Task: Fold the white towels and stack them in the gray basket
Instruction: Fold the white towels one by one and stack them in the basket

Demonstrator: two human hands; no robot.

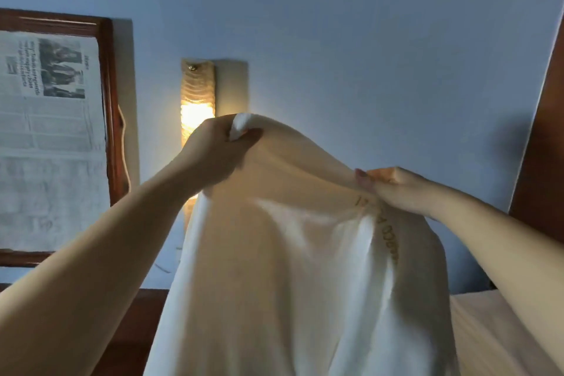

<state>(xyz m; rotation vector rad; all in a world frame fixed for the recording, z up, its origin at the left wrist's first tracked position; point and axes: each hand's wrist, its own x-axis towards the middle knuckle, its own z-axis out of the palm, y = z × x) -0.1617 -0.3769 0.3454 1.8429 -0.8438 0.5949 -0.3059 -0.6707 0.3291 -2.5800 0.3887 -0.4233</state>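
**Towel held up by both hands**

Raised in front of the wall (pixel 366 40): one white towel (pixel 274 268), gripped along its top edge and hanging in long folds down past the bottom of the view. Left hand (pixel 213 152) higher, fingers closed around a bunched corner, a white tuft of cloth poking out between thumb and fingertips. Right hand (pixel 396 189) lower, thumb and fingers pinched together on the hem. Between the two grips, the top edge sloping down from the left fingers to the right ones, taut, not sagging. Just below the right fingers, a line of gold lettering (pixel 387 238) running down the fabric, too blurred to read. Both forearms bare, stretched up and forward.

Behind the left fingers, touching them in the view, a lit wall lamp (pixel 197 94), its lower part hidden by the cloth and warming the towel's colour. Well off to the left of the left hand, a wooden frame (pixel 106 107) holding a newspaper page (pixel 48 137). Past the right wrist, a dark wooden panel (pixel 543 143) at the edge. Below the right forearm, a pale bed surface (pixel 488 330). Under the left forearm, dark wood (pixel 134 330). Basket out of sight.
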